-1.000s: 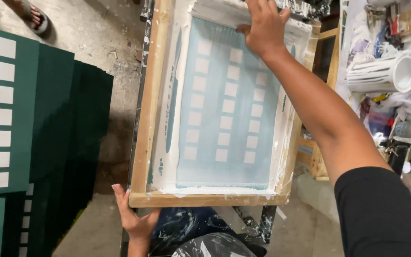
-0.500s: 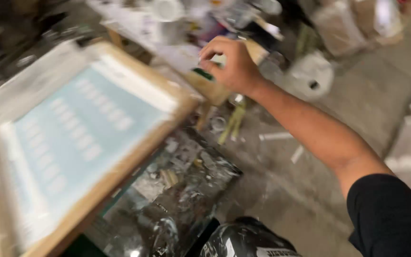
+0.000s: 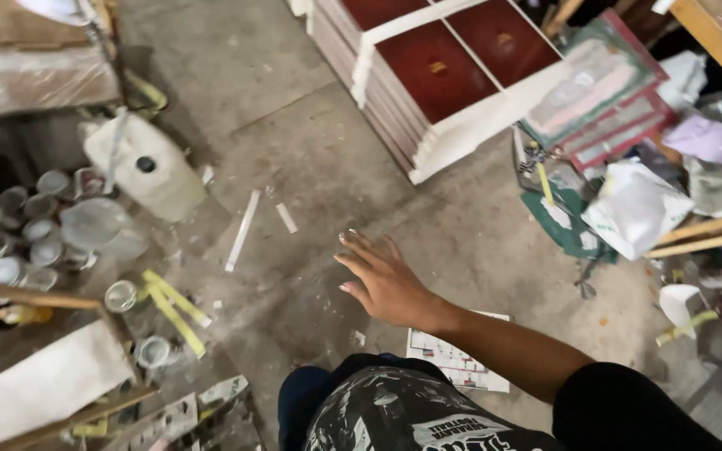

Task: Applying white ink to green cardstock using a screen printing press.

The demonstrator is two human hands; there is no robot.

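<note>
Fingers of one right hand spread, released, holding nothing, above the floor. Two white strips lie at 10 o'clock; two yellow strips at 9 o'clock.

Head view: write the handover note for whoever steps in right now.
Right hand: empty, fingers spread, palm down above the grey concrete floor, touching nothing.
Left hand: not in view.
Nearest things: a printed white sheet with small coloured squares lies flat on the floor just beside the wrist; thin white strips lie further ahead, yellow strips by small round tins. A white plastic jug with a black cap stands at the left; a stack of dark red boards with white edging sits ahead.
Done: nothing is in hand.
Left: cannot tell from this view.
</note>
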